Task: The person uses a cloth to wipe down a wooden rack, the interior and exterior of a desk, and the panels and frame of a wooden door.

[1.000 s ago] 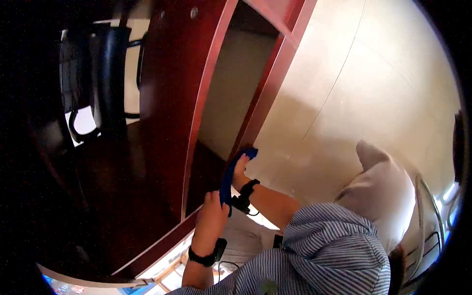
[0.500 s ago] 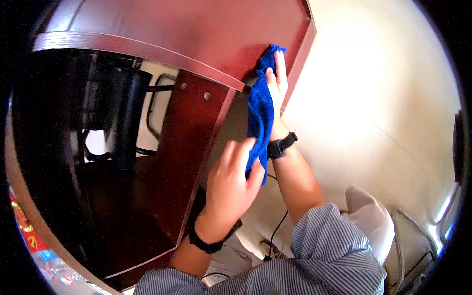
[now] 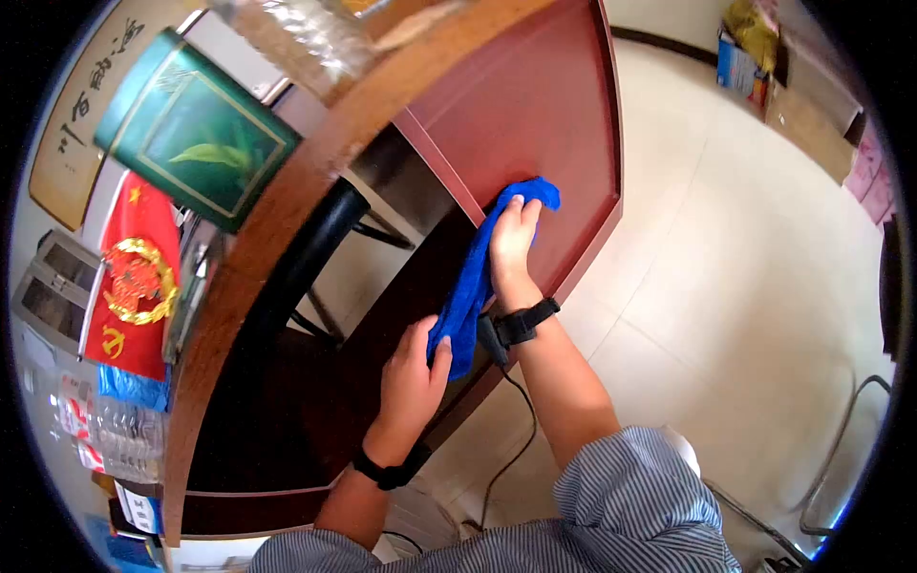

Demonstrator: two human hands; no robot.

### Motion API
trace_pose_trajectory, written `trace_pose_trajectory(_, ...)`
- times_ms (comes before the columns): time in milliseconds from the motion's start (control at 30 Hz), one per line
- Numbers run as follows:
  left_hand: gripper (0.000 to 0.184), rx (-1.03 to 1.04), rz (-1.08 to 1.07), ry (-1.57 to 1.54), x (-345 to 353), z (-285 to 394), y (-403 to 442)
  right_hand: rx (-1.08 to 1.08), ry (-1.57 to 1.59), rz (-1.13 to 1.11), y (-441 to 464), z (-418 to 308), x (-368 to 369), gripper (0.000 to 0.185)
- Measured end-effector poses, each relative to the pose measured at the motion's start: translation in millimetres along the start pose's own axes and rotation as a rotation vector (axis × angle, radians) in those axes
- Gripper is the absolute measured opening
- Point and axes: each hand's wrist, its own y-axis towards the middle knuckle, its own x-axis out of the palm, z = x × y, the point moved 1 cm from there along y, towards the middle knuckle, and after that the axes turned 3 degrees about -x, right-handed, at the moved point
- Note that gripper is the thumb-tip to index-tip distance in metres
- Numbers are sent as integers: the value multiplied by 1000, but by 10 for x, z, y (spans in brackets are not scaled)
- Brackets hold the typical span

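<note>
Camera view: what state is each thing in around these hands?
Blue cloth: bunched lengthwise, far end against the red panel
Left hand: gripping the cloth's near end
Right hand: on the far end, grip unclear
Wristbands: fastened
Cable: slack, curved
Green box: upright, lid unclear

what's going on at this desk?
Someone has a blue cloth in both bare hands. The left hand grips its lower end; the right hand is on the upper part, seemingly pressing it to the reddish-brown panel. Looks like a wipe-down in progress. A green box and a red flag ornament are beyond the desk's curved edge.
</note>
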Motion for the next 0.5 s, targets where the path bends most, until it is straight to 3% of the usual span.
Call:
trace_pose_trajectory(100,28,195,185,-24,-283,211,241,-314,137,-138,43,-662,297,39)
trace_pose_trajectory(233,26,253,339,-208,-511,351,543,-805,61,-240,63,-1737,676,47)
trace_pose_trajectory(333,28,192,278,-191,-500,235,591,-900,-117,-171,14,-1667,627,43)
trace_pose_trajectory(467,30,132,126,-62,-395,123,480,-736,-293,-69,370,-1053,575,36)
trace_pose_trajectory(500,30,106,108,-19,-401,153,449,-672,-157,-117,465,-958,489,34)
